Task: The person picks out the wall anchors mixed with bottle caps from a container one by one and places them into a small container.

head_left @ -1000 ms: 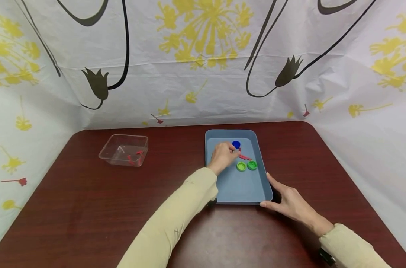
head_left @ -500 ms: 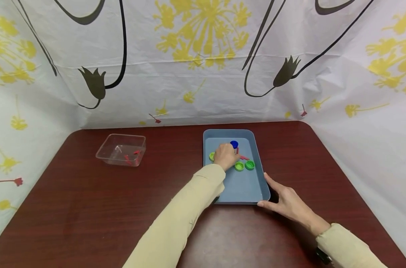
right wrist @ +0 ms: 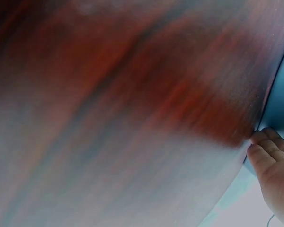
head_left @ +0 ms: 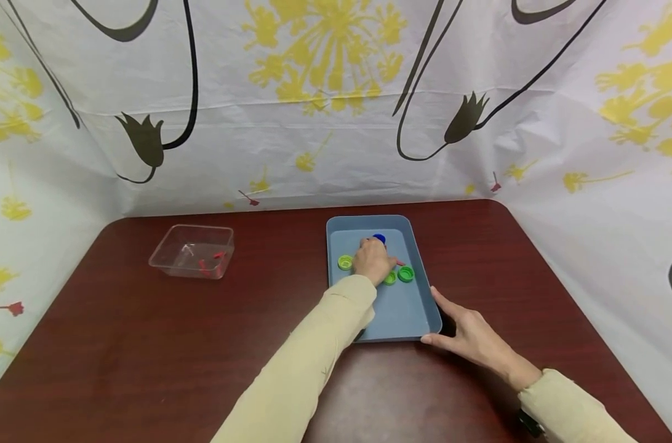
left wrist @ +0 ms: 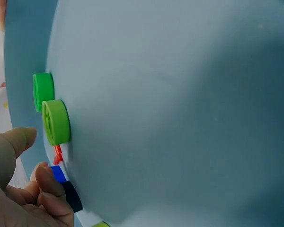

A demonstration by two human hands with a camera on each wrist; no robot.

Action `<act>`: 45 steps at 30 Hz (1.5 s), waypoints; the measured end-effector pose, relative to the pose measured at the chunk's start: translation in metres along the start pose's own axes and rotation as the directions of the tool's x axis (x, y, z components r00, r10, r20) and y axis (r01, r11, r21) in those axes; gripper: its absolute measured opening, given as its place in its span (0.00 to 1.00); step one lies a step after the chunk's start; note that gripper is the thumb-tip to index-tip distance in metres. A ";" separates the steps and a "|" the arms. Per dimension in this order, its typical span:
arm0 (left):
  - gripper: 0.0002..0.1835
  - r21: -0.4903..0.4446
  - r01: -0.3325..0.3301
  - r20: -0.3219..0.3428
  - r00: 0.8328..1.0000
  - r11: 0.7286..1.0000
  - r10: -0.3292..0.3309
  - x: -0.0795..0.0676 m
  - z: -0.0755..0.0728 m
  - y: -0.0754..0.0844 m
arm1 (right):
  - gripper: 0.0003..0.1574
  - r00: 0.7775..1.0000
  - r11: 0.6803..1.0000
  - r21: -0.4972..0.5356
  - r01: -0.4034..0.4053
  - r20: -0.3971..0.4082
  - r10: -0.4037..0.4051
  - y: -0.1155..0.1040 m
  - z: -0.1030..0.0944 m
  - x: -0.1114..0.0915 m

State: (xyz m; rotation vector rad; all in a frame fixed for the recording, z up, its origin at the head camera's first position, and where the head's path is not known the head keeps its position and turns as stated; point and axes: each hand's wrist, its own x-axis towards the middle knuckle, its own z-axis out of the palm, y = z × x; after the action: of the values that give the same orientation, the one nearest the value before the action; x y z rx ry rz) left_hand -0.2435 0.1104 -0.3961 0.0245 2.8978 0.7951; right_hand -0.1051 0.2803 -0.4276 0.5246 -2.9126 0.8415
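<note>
Reaches left hand (head_left: 372, 261) into blue tray (head_left: 405, 315) from 7 o'clock. Curls fingers down beside blue cap (head_left: 379, 237), thumb stretched apart toward 3. Cannot tell if clamped on anything, with fingertips hidden from above. In left wrist view, dark shape (left wrist: 74, 196) against blue cap; cannot tell what.

Touches tray's 5 o'clock corner with right hand (head_left: 474, 338): thumb at near edge, fingers at 3 o'clock side, thumb and fingers well apart.

Tray: long axis roughly 12 to 6, far end leaning slightly toward 11.

Inside tray, around left hand: yellow-green cap (head_left: 344, 263) at 9, blue cap between 12 and 1, lime cap (head_left: 389, 278) between 4 and 5, green cap (head_left: 405, 274) at 4, just beside lime cap. Red stick (head_left: 400, 263) at 3, partly hidden by thumb, long axis about 10 to 4.

On brown table (head_left: 192, 351), at 9 o'clock from tray and well apart: clear box (head_left: 188, 253), long axis about 9 to 3. Toward its 4 o'clock corner, red pieces (head_left: 204, 267), one pointing 11 to 5. Behind at 12: white flowered sheet (head_left: 341, 178). Cream sleeves (head_left: 314, 369) on both arms.
</note>
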 end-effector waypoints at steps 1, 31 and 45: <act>0.24 -0.007 -0.009 -0.001 1.000 1.000 0.009 0.000 -0.001 -0.001 | 0.57 1.000 1.000 0.004 0.000 0.002 0.000 0.000 -0.001 0.000; 0.32 0.039 0.086 0.016 0.996 0.996 -0.086 -0.005 0.005 -0.005 | 0.57 1.000 0.999 0.040 0.023 0.006 -0.024 -0.002 -0.001 0.002; 0.37 0.036 0.120 0.013 0.993 0.992 -0.121 -0.005 0.015 0.003 | 0.56 1.000 0.999 0.039 0.017 0.003 -0.018 0.000 -0.004 -0.004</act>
State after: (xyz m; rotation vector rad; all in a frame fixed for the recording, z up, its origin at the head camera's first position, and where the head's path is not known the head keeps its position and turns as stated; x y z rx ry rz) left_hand -0.2367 0.1199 -0.4068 -0.1391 2.8667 0.7206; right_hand -0.1013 0.2840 -0.4252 0.5541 -2.8953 0.8976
